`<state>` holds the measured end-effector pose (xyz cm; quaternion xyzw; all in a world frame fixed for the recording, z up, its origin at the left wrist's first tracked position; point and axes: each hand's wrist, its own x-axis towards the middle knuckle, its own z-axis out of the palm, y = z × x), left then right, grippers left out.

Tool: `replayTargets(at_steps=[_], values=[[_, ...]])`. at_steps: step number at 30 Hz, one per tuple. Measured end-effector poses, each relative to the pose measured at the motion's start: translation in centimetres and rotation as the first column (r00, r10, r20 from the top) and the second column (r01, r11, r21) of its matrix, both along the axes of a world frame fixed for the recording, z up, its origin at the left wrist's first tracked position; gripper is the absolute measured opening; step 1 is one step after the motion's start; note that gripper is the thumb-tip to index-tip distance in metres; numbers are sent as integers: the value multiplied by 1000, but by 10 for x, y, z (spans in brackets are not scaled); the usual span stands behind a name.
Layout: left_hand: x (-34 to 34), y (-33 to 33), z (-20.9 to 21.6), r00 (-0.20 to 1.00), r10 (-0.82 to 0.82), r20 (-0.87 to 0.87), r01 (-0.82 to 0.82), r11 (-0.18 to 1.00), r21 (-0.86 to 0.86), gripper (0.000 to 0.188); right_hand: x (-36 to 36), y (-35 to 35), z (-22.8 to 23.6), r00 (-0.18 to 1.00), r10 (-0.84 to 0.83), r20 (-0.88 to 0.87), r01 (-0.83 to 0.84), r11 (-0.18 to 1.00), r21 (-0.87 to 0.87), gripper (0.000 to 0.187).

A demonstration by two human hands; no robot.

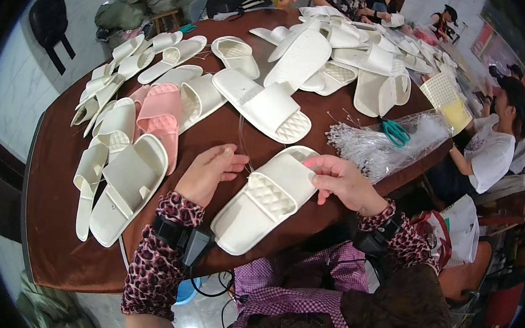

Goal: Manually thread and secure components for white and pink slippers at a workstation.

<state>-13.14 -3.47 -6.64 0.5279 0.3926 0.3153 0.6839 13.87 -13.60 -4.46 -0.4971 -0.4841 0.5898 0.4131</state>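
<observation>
A cream-white slide slipper (263, 195) with a quilted insole lies at the near edge of the table, toe pointing away to the right. My right hand (344, 183) grips the right edge of its strap between thumb and fingers. On the slipper's left side, my left hand (212, 171) has its fingers curled together. At their tips is a thin clear strand (249, 163), which runs toward the strap and seems to be pinched; the exact hold is too fine to see. Just beyond lies another white slipper (267, 106), tilted the other way.
White slippers (128, 190) and a pink slipper (160, 116) lie on the left of the brown-covered table (54, 221). A larger slipper pile (370, 55) fills the far side. Teal scissors (395, 132) rest on bundled white tag strings (362, 147). A co-worker (491, 151) sits at right.
</observation>
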Motion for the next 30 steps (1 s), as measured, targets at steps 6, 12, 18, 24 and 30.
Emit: replayTargets(at_steps=[6,12,18,24,30], values=[[22,9,11,919,-65,390,106,991,-86,39,24,-20,-8,878,-162,451,-3,940,342,26],[5,6,31,946,-9,324,-15,997,70,21,108,7,15,484,-711,511,103,626,773,20],[-3,-10,35,973,39,226,-76,985,155,15,207,24,-24,94,-647,757,-80,753,653,22],[-25,-30,36,974,117,194,-151,974,171,12,219,44,-23,144,-600,787,-109,781,615,28],[-36,-44,27,970,208,125,-225,965,137,10,195,26,16,-193,-498,846,-278,854,439,31]])
